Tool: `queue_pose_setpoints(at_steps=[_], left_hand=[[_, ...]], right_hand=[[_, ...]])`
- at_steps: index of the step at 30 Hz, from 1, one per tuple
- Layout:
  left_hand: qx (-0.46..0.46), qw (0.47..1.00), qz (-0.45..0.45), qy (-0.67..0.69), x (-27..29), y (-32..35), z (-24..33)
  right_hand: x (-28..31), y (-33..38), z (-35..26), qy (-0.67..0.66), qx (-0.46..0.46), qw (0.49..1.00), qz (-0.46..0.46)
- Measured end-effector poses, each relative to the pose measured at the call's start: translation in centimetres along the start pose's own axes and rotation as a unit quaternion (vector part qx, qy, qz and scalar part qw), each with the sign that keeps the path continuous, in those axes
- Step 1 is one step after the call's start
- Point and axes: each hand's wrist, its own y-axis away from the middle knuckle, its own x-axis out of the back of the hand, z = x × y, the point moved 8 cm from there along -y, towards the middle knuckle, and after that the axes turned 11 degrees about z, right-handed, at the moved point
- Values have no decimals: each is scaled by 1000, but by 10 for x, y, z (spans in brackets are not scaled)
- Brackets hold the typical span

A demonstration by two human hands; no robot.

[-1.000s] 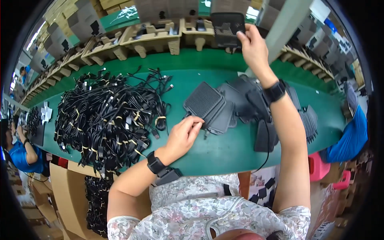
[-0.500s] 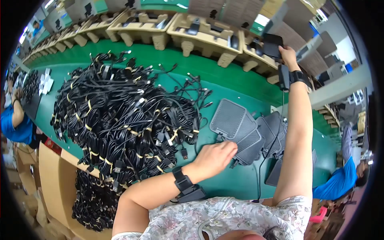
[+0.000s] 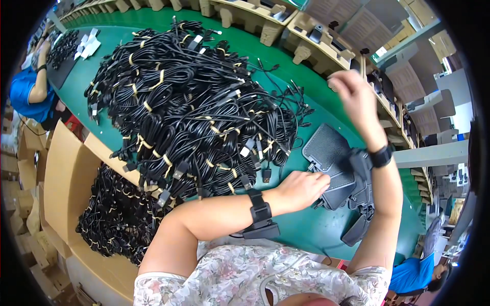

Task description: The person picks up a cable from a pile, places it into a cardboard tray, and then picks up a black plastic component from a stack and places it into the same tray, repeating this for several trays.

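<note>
My left hand (image 3: 304, 190) lies at the near left edge of several overlapping flat black textured pads (image 3: 326, 145). Its fingers are bent and pressed together; whatever they may hold is hidden. My right hand (image 3: 354, 99) is raised beyond the pads, close to the moulded cardboard trays (image 3: 326, 45). Motion blurs its fingers, and nothing held can be made out. Each wrist wears a black strap with a small box. A large heap of black cables (image 3: 189, 107), tied in bundles with pale bands, lies left of my left hand.
An open cardboard box (image 3: 64, 183) with more cables stands at the near left. The trays line the far side of the green table (image 3: 296, 229). A grey post (image 3: 434, 154) stands at the right. Blue-shirted people are at far left (image 3: 33, 94) and lower right (image 3: 416, 270).
My right hand has come back left from the right-hand tray, and the flat black item it held there is no longer seen in it. My left hand stays by the pads. The view has shifted.
</note>
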Motion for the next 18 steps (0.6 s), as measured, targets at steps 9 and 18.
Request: queue_pose_setpoints(at_steps=[9, 18], left_hand=[[27, 982, 43, 184, 3, 1, -10], [163, 917, -52, 360, -2, -7, -2]], right_hand=[[-59, 45, -116, 23, -100, 953, -284], [39, 44, -56, -462, -391, 794, 59]])
